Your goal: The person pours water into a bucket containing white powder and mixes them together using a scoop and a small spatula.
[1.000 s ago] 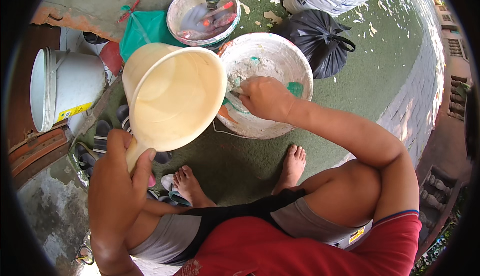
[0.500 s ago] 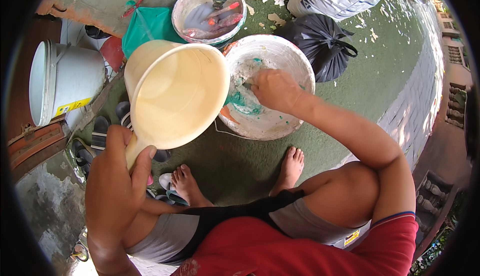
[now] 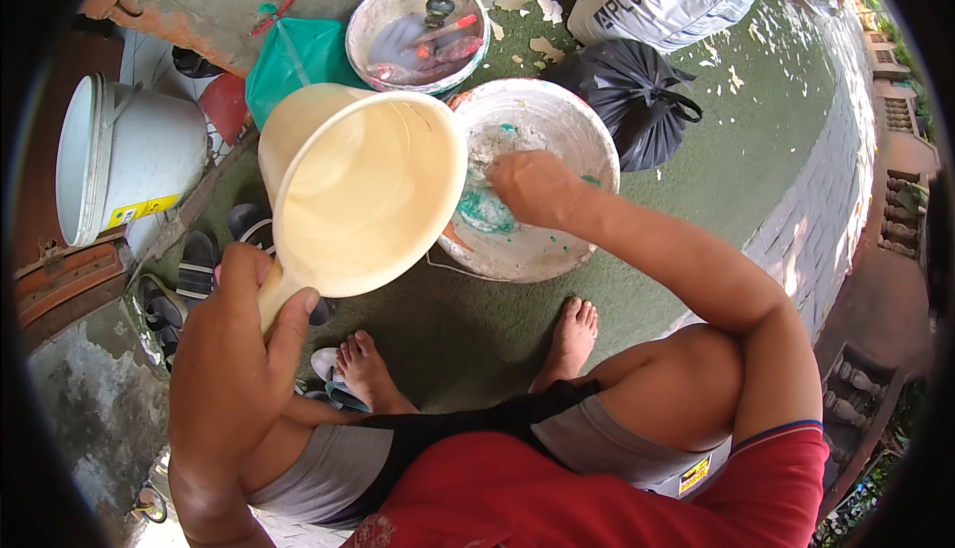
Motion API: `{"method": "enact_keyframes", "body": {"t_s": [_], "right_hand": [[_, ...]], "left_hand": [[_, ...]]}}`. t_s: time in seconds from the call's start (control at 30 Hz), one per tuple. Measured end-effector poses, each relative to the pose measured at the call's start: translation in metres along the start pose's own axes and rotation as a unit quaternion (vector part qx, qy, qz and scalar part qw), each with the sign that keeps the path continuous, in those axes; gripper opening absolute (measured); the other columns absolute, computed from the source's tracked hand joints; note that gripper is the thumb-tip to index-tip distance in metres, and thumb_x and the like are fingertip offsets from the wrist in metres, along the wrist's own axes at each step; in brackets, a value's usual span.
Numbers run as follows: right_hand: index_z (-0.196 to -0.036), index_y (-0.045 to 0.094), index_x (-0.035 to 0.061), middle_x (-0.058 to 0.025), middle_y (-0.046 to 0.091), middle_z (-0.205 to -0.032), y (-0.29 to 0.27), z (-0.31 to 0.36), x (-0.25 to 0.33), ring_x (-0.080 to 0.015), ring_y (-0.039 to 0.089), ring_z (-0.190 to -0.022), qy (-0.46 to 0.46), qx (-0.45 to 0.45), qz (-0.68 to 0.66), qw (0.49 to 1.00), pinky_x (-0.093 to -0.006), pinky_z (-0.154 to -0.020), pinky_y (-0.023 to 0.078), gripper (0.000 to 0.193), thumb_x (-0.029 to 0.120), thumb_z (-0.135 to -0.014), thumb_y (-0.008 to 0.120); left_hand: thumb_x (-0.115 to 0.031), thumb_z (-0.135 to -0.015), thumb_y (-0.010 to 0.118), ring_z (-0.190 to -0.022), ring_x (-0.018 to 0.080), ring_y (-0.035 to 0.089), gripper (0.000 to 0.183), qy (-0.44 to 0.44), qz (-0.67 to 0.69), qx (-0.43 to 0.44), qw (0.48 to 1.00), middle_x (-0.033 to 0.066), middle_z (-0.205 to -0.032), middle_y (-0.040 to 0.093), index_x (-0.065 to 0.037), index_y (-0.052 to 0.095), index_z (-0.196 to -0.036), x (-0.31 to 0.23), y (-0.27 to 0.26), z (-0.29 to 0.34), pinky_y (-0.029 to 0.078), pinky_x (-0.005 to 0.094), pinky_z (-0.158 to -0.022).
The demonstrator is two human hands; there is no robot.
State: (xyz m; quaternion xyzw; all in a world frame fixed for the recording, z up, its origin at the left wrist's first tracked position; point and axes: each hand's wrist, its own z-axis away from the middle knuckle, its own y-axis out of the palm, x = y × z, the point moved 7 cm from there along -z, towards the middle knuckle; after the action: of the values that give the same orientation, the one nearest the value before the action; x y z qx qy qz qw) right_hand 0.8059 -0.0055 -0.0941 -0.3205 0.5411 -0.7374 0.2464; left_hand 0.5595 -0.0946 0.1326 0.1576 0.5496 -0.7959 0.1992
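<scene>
Left hand [image 3: 234,369] is wrapped round the handle of a cream plastic dipper [image 3: 368,195], its wide mouth overlapping the bucket's left edge from up here. Right hand [image 3: 535,188] is down inside that messy white bucket [image 3: 589,135], fingers curled; can't tell what's in them. There's pale, lumpy stuff with a green patch [image 3: 483,210] by them. Just behind sits a tub [image 3: 355,39] of cloudy water with red-handled tools [image 3: 453,26], plus a teal bag [image 3: 298,61] left and a knotted black bag [image 3: 632,100] right.

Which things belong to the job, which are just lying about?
Likely the job:
cream dipper, held by left hand
bucket of pale mix, right hand in it

Apparently lying about:
sandals
black bag
green bag
white bucket, far left
</scene>
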Motion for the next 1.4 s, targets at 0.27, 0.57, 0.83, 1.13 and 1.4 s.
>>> {"method": "enact_keyframes", "body": {"t_s": [0.27, 0.57, 0.83, 1.13, 1.4], "right_hand": [[-0.086, 0.064, 0.0020, -0.0177, 0.067, -0.085, -0.008, 0.007, 0.008, -0.0356, 0.068, -0.078, 0.025, -0.015, -0.062, 0.998, -0.0443, -0.072, 0.055, 0.015, 0.016, -0.087, 0.060], [-0.082, 0.062, 0.0008, -0.0169, 0.066, -0.081, 0.000, 0.007, 0.045, -0.0360, 0.066, -0.072, -0.009, -0.026, -0.092, 0.995, -0.0435, -0.071, 0.056, 0.009, 0.008, -0.082, 0.057], [-0.084, 0.061, 0.0000, -0.0211, 0.065, -0.079, -0.032, -0.005, -0.026, -0.0374, 0.066, -0.071, 0.138, -0.062, -0.058, 0.987, -0.0463, -0.070, 0.054, 0.017, 0.017, -0.088, 0.060], [-0.089, 0.062, -0.0001, -0.0184, 0.066, -0.084, -0.016, 0.002, 0.013, -0.0331, 0.068, -0.076, 0.041, -0.069, -0.020, 0.997, -0.0413, -0.068, 0.055, 0.012, 0.006, -0.080, 0.056], [-0.089, 0.064, 0.0022, -0.0135, 0.067, -0.088, 0.001, 0.004, 0.011, -0.0284, 0.069, -0.082, -0.003, -0.026, -0.006, 1.000, -0.0377, -0.069, 0.057, 0.013, 0.007, -0.079, 0.057]], "left_hand": [[-0.019, -0.094, 0.062, -0.075, 0.0480, 0.061, 0.024, -0.035, 0.003, 0.004, 0.999, 0.0248, -0.082, 0.062, -0.003, 0.046, -0.103, -0.004, -0.016, 0.016, 0.043, 0.0531, -0.062], [-0.014, -0.094, 0.061, -0.072, 0.0422, 0.064, 0.020, -0.041, -0.004, -0.005, 0.999, 0.0207, -0.075, 0.062, 0.000, 0.047, -0.098, -0.001, -0.013, 0.011, 0.046, 0.0427, -0.062], [-0.020, -0.094, 0.062, -0.069, 0.0446, 0.062, 0.025, -0.037, 0.006, 0.007, 0.999, 0.0212, -0.071, 0.062, -0.003, 0.046, -0.102, 0.000, -0.014, 0.011, 0.044, 0.0500, -0.059], [-0.021, -0.094, 0.063, -0.067, 0.0417, 0.064, 0.026, -0.033, 0.002, 0.011, 0.999, 0.0197, -0.068, 0.062, -0.002, 0.046, -0.100, -0.010, -0.013, 0.005, 0.046, 0.0462, -0.059], [-0.023, -0.093, 0.064, -0.071, 0.0451, 0.062, 0.028, -0.023, -0.017, 0.020, 0.999, 0.0232, -0.076, 0.062, -0.001, 0.048, -0.100, -0.025, -0.009, -0.003, 0.046, 0.0467, -0.060]]}}
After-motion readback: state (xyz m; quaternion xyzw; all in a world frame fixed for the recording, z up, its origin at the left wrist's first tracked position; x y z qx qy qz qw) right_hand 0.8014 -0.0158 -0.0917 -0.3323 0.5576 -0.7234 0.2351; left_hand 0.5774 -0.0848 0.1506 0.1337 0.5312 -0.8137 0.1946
